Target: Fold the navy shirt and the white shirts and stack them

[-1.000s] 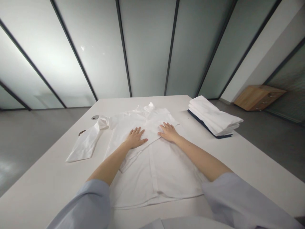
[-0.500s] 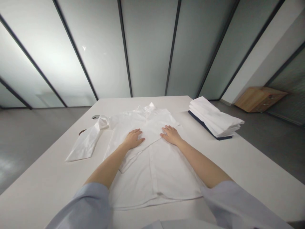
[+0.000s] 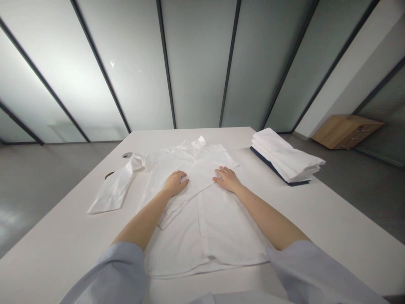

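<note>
A white shirt (image 3: 221, 223) lies spread on the table, its collar (image 3: 199, 142) at the far end and its hem towards me. One sleeve crosses diagonally over the shirt's front. The other sleeve (image 3: 115, 188) stretches out to the left, bent at the shoulder. My left hand (image 3: 176, 183) rests palm down on the left part of the crossed sleeve, fingers extended. Palm down too, my right hand (image 3: 228, 179) touches the shirt near the right side, with its fingers spread. Neither hand grips the cloth.
The white table (image 3: 332, 223) extends on both sides. At its right edge sits a stack of folded white cloths (image 3: 284, 154) on a dark blue piece (image 3: 272, 168). Round holes (image 3: 127, 155) show at the left. A wooden cabinet (image 3: 344, 131) stands on the floor beyond.
My left hand has slid slightly to the left over the cloth. My right hand and the shirt look the same.
</note>
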Demonstrator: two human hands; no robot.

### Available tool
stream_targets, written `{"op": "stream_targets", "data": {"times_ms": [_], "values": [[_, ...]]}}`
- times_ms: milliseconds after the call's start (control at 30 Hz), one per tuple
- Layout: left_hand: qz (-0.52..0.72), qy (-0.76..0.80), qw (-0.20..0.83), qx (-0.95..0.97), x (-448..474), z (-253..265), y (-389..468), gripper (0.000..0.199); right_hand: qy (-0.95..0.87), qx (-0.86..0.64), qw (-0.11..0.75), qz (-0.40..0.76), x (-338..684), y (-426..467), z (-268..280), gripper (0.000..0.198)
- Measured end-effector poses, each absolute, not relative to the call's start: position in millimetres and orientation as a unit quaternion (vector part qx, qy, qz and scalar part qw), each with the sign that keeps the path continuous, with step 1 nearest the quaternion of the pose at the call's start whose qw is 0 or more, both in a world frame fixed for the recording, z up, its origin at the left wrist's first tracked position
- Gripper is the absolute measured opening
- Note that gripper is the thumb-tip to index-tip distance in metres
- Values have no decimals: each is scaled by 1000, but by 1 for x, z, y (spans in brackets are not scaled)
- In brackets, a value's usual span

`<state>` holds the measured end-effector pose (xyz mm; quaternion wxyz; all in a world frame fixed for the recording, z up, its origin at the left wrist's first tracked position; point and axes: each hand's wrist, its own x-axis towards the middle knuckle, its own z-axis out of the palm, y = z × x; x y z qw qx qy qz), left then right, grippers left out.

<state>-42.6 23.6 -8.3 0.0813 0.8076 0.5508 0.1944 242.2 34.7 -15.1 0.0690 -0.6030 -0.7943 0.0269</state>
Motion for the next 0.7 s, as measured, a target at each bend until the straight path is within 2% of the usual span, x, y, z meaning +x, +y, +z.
{"op": "stream_targets", "data": {"times_ms": [167,467,700], "values": [[232,605,74,758,-47,-7,27,34,-794,-603,71,28,243,35,-16,53],[477,757,-10,446,-107,4,58,42,-793,-606,65,23,240,33,-15,53],[484,787,68,376,-167,6,89,36,-792,-606,71,19,239,33,-15,52]]}}
